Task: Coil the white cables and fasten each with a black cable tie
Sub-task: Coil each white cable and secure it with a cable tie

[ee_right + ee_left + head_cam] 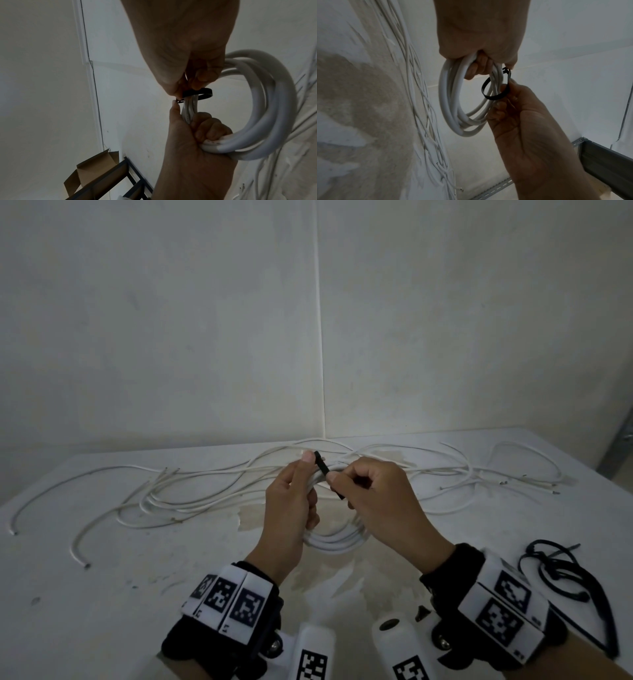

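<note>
White desk (102,594), surface scuffed, with a brownish worn patch (335,522) near centre frame. Pale wall (171,320) behind, vertical seam. Open brown cardboard box (92,171) and dark metal frame (130,171), lower left of right wrist view.

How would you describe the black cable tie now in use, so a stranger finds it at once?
Start at the white table and find the coiled white cable that the left hand holds above it. The black cable tie loops loosely around that coil, pinched by the right hand; the spare black ties lie on the table.
</note>
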